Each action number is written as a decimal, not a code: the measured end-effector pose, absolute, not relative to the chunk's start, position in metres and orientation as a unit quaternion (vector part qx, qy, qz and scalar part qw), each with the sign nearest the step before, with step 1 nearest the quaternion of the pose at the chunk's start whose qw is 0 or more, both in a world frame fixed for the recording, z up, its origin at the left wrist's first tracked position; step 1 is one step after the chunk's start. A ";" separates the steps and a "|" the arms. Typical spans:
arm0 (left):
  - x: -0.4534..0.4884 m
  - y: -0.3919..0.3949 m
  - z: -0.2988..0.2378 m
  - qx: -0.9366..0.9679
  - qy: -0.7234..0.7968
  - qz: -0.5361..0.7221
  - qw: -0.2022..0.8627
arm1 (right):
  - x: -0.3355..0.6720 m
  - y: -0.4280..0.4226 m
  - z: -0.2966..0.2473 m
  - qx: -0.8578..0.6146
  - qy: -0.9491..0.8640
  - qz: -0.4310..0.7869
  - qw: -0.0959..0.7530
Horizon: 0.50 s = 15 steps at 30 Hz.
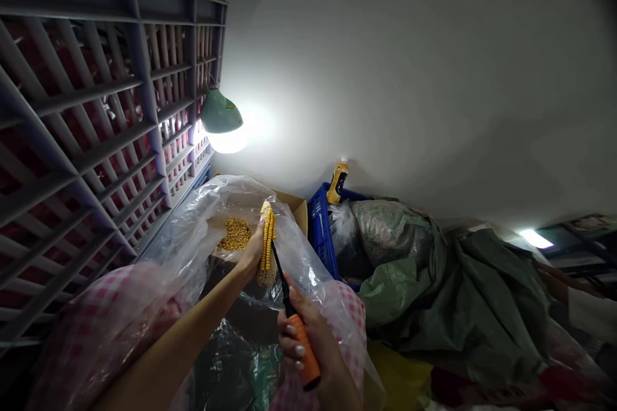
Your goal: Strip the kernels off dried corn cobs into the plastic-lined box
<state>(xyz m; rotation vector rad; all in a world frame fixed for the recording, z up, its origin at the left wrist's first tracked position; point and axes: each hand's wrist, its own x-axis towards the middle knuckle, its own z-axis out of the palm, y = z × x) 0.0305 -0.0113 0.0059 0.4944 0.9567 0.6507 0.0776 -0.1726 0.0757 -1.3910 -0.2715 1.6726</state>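
Corn over a plastic-lined carton. The left hand (253,250) grips a partly stripped corn cob (268,247), upright above the clear plastic (311,266). The right hand (306,327) is closed around the orange handle of a black-shafted tool (303,348), its tip at the cob's right side. Loose kernels (235,235) lie toward the far edge of the carton (295,209); a lit lamp (220,111) hangs beyond, at left.
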 end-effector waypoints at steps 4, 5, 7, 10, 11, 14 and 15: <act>0.032 -0.012 0.005 0.243 0.449 0.295 0.808 | 0.071 -0.174 0.063 -0.709 -0.254 0.514 0.411; 0.032 -0.012 0.005 0.243 0.452 0.296 0.806 | 0.069 -0.173 0.061 -0.717 -0.264 0.501 0.407; 0.031 -0.011 0.004 0.240 0.458 0.303 0.800 | 0.069 -0.171 0.064 -0.679 -0.227 0.552 0.428; 0.030 -0.011 0.007 0.226 0.457 0.323 0.798 | 0.077 -0.166 0.074 -0.558 -0.100 0.682 0.461; 0.030 -0.011 0.009 0.219 0.453 0.326 0.800 | 0.080 -0.165 0.076 -0.531 -0.074 0.705 0.464; 0.031 -0.012 0.012 0.216 0.447 0.312 0.811 | 0.085 -0.167 0.074 -0.575 -0.128 0.674 0.446; 0.032 -0.012 0.012 0.220 0.448 0.305 0.811 | 0.084 -0.169 0.071 -0.622 -0.182 0.627 0.432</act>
